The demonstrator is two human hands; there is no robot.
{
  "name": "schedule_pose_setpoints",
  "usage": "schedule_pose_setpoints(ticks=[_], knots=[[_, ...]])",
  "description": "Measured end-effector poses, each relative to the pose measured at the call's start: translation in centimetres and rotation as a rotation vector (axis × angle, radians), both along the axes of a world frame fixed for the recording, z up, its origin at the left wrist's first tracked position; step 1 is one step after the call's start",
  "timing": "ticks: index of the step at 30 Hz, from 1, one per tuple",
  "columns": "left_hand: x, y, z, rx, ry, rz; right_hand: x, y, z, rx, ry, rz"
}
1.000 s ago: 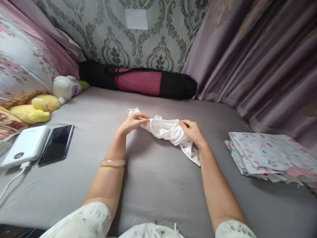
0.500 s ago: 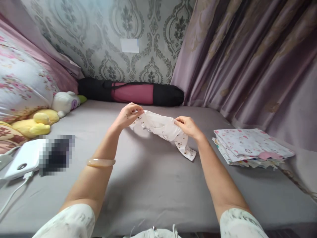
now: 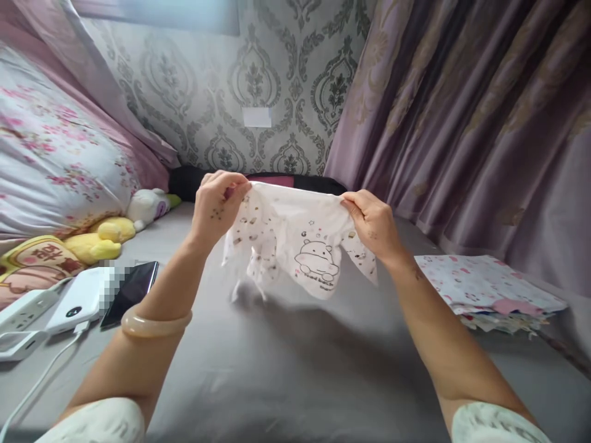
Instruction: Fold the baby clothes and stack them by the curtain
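A small white baby shirt (image 3: 302, 237) with a hippo drawing and little prints hangs stretched between both hands, above the grey bed sheet (image 3: 277, 381). My left hand (image 3: 218, 206) pinches its upper left edge between thumb and fingers. The upper right edge is gripped by my right hand (image 3: 372, 221). One printed sleeve droops below the right hand. On the left, printed cloth and thin ties dangle close to the sheet.
A folded stack of printed baby clothes (image 3: 494, 286) lies at the right. On the left are a phone (image 3: 132, 292), a white power bank (image 3: 76, 301), a power strip (image 3: 28, 311) and plush toys (image 3: 108, 237). A black and pink roll bag (image 3: 318, 183) rests by the wall.
Both hands have lifted the shirt and spread apart, so its hippo front now hangs in view. The head camera has tilted up and turned slightly left.
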State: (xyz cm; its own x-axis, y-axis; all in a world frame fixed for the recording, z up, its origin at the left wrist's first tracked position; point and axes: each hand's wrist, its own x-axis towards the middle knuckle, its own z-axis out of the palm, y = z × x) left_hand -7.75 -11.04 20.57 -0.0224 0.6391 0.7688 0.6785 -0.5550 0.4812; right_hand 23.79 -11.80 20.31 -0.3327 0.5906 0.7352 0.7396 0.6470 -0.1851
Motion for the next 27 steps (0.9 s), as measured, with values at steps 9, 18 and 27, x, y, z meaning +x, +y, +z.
schedule_pose_setpoints(ticks=[9, 18, 27], knots=[[0.8, 0.7, 1.0, -0.188, -0.161, -0.321, 0.4, 0.7, 1.4, 0.129, -0.076, -0.045], [1.6, 2.2, 0.8, -0.205, -0.109, -0.150, -0.2, 2.0, 0.7, 0.033, -0.011, -0.130], [1.4, 2.9, 0.9, -0.317, -0.172, -0.276, 0.1, 2.8, 0.6, 0.009, 0.030, -0.167]])
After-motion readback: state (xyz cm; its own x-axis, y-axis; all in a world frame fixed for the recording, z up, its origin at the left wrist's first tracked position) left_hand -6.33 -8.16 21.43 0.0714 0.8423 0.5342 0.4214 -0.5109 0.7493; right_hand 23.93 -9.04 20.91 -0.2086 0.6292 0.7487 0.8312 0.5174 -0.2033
